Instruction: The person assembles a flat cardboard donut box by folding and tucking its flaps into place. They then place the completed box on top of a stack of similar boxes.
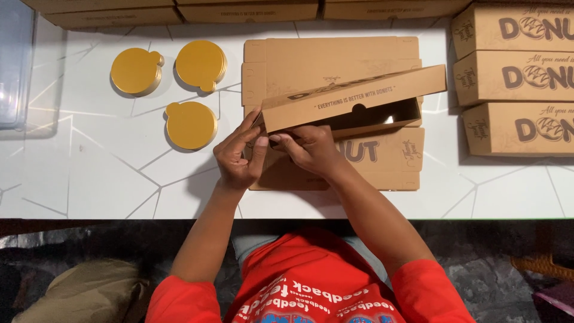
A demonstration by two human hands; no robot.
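Both hands [272, 152] folding brown cardboard box [353, 98], 3 gold discs [190, 124] nearby

box [353, 98] on flat cartons [335, 60], mid bench [107, 185] | both hands at its left end | three discs [190, 124] left | three boxes [517, 78] stacked right | cartons [179, 11] behind

Bright even overhead light; soft shadows
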